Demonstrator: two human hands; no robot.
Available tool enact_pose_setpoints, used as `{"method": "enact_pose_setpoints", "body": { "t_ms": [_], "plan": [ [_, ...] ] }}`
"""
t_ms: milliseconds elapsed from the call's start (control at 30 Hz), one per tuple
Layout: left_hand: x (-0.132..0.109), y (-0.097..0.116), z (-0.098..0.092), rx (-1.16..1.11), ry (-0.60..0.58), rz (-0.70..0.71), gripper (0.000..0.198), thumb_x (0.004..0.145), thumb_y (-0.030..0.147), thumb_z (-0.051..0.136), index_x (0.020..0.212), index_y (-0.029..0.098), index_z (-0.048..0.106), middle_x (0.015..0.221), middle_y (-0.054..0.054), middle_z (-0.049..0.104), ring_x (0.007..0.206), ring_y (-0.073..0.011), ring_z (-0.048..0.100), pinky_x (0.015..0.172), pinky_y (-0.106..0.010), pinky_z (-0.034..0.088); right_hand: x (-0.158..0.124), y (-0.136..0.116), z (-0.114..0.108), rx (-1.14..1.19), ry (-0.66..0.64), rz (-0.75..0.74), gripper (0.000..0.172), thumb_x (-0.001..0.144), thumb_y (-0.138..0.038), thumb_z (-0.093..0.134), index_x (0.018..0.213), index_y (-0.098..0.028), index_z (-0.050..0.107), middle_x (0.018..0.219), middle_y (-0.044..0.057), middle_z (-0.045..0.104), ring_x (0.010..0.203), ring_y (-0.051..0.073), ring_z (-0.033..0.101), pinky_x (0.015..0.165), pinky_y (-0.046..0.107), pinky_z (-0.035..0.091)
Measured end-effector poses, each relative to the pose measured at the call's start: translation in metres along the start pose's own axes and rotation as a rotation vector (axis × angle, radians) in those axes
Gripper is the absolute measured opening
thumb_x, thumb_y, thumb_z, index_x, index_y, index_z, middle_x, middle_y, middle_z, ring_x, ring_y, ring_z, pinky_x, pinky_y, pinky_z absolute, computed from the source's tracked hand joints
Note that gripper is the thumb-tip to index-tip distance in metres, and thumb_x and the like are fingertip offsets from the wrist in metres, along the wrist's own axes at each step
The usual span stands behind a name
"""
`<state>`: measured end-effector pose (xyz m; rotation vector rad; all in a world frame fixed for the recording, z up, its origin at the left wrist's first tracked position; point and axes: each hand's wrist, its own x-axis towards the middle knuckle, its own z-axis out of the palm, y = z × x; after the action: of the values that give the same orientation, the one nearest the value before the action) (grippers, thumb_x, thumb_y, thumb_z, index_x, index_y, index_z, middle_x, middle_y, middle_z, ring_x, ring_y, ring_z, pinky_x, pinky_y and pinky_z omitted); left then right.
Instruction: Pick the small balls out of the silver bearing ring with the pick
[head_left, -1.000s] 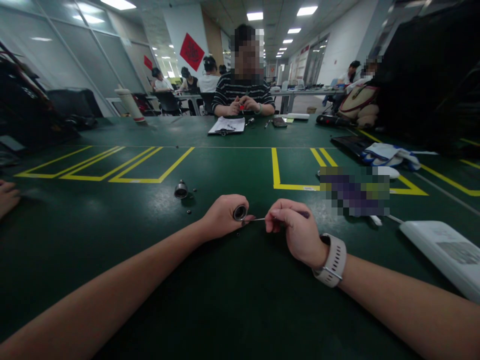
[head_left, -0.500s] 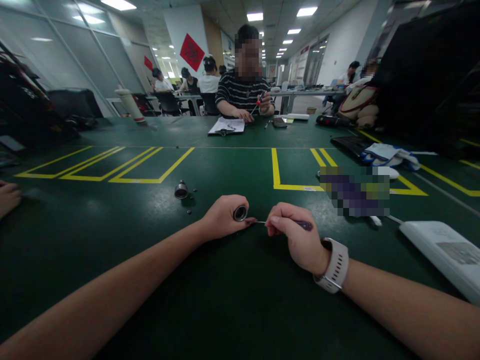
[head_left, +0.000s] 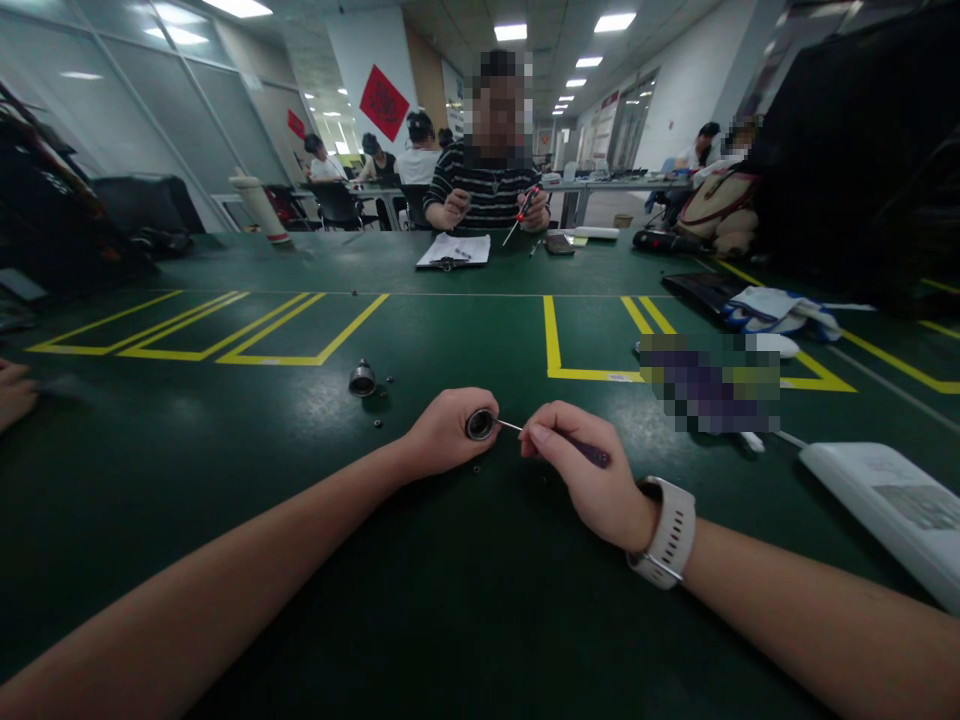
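Observation:
Wrapped in my left hand is a round metal part with a hollow centre, its open ring end facing me. My right hand grips a screwdriver by its dark purple handle. The thin shaft points left and its tip reaches the rim of the metal part; whether it sits inside the opening I cannot tell. Below my hands a small nut-like piece lies on the green table. Left of my hands stands a second metal part, with several small pieces around it.
A white box-like device with a cable lies at right, near a blurred purple item and white-blue gloves. Across the table a person holds a red screwdriver beside a clipboard. Another person's hand rests at far left.
My right hand has shifted slightly left, and the screwdriver tip has moved up from the left fingertips to the metal part's rim. Across the table, the person has raised one hand.

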<state>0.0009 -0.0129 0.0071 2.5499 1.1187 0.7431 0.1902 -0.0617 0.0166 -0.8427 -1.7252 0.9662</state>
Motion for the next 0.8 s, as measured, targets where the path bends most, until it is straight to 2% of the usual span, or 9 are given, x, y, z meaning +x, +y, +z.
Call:
{"method": "enact_pose_setpoints", "body": {
  "t_ms": [333, 467, 633, 733, 800],
  "plan": [
    [0.0002, 0.0, 0.0003, -0.017, 0.026, -0.022, 0.011, 0.072, 0.019, 0.056, 0.065, 0.016, 0.049, 0.06, 0.003, 0.049, 0.055, -0.0093, 0.046, 0.052, -0.021, 0.034, 0.0043, 0.003, 0.0028, 0.092, -0.127, 0.115, 0.02, 0.086, -0.023, 0.048, 0.073, -0.016, 0.062, 0.072, 0.002, 0.061, 0.069, 0.015, 0.056, 0.065, 0.029, 0.044],
    [0.0001, 0.0005, -0.0002, -0.029, 0.021, -0.035, 0.012, 0.072, 0.018, 0.056, 0.064, 0.016, 0.048, 0.059, 0.004, 0.049, 0.054, -0.0091, 0.046, 0.052, -0.021, 0.034, 0.0024, 0.001, 0.0016, 0.058, -0.088, 0.048, 0.021, 0.087, -0.023, 0.048, 0.073, -0.017, 0.062, 0.07, 0.001, 0.06, 0.067, 0.014, 0.056, 0.064, 0.028, 0.044],
    [0.0005, 0.0016, 0.0, -0.01, -0.003, -0.03, 0.007, 0.072, 0.014, 0.055, 0.066, 0.016, 0.051, 0.062, 0.002, 0.054, 0.058, -0.0101, 0.05, 0.054, -0.021, 0.037, -0.0023, -0.0013, 0.0028, -0.1, -0.03, -0.074, 0.021, 0.088, -0.021, 0.046, 0.072, -0.017, 0.059, 0.069, 0.001, 0.058, 0.066, 0.015, 0.054, 0.063, 0.029, 0.042],
    [0.0, 0.0019, 0.0006, 0.033, -0.004, -0.022, 0.007, 0.071, 0.013, 0.055, 0.067, 0.016, 0.051, 0.062, 0.002, 0.054, 0.059, -0.0106, 0.051, 0.055, -0.022, 0.038, -0.0023, -0.0012, 0.004, -0.133, -0.039, -0.063, 0.021, 0.087, -0.021, 0.047, 0.071, -0.018, 0.06, 0.069, 0.001, 0.058, 0.067, 0.015, 0.054, 0.064, 0.03, 0.041],
    [-0.0006, 0.0017, 0.0008, 0.064, -0.009, 0.0, 0.007, 0.071, 0.012, 0.055, 0.067, 0.017, 0.051, 0.063, 0.002, 0.054, 0.059, -0.0111, 0.051, 0.057, -0.022, 0.038, -0.0003, 0.001, 0.0037, -0.05, -0.04, 0.003, 0.021, 0.085, -0.021, 0.048, 0.069, -0.018, 0.061, 0.068, 0.001, 0.059, 0.066, 0.015, 0.055, 0.063, 0.03, 0.041]
  ]
}}
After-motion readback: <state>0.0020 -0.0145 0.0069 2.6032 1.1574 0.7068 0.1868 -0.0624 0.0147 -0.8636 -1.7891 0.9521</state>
